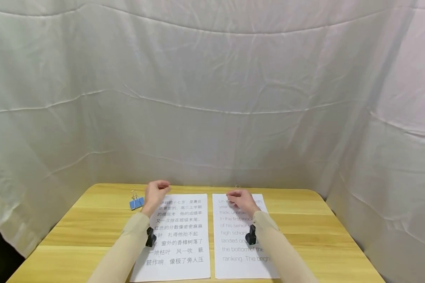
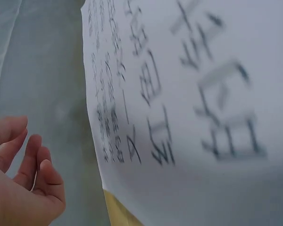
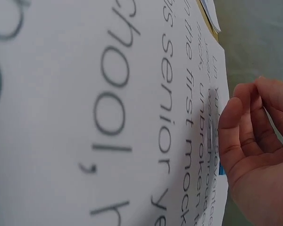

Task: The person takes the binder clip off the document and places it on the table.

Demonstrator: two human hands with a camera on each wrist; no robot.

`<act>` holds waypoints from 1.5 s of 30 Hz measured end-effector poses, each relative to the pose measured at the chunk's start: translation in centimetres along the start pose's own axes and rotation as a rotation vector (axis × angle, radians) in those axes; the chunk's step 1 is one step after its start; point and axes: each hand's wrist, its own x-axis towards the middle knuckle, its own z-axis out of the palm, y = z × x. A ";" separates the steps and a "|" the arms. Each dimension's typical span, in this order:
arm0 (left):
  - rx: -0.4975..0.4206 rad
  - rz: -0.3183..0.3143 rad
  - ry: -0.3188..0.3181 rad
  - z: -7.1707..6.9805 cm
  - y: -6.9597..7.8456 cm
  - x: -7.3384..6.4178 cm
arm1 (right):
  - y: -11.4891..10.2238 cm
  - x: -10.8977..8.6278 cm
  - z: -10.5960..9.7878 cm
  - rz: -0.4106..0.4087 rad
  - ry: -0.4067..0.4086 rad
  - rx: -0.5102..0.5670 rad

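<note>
A page of large Chinese print (image 1: 180, 236) lies on the left, and beside it a page of English print (image 1: 233, 236). My left hand (image 1: 157, 193) hovers around the upper left corner of the Chinese page, its fingers loosely bent with nothing between them. Over the top of the English page is my right hand (image 1: 243, 200); in the right wrist view its fingers (image 3: 247, 127) curve loosely and hold nothing visible. A blue binder clip (image 1: 136, 203) rests on the table left of the Chinese page. Behind the right hand a wire loop (image 1: 237, 186) shows; its base is hidden.
The pages lie on a yellow wooden table (image 1: 304, 224), with a narrow strip of wood between them. Grey-white curtains (image 1: 212, 98) hang behind the table and at both sides. A small blue patch (image 3: 221, 168) shows past the page edge in the right wrist view.
</note>
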 end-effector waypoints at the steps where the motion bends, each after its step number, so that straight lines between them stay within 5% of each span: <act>1: -0.003 0.004 -0.009 0.2 0.2 0.0 | 0.1 0.0 -0.2 0.001 0.003 -0.007; 10: -0.006 0.029 -0.069 2.3 1.3 -0.1 | 0.5 -0.1 -1.7 0.019 0.061 -0.028; 19: -0.193 -0.003 -0.179 5.2 1.1 0.0 | 1.4 0.0 -2.9 0.014 0.109 -0.053; 30: -0.283 -0.011 -0.258 9.0 2.4 -0.2 | 2.0 0.4 -4.0 0.061 0.146 -0.038; 45: -0.219 -0.115 -0.363 12.5 4.4 0.0 | 2.4 1.2 -4.0 0.075 0.182 0.018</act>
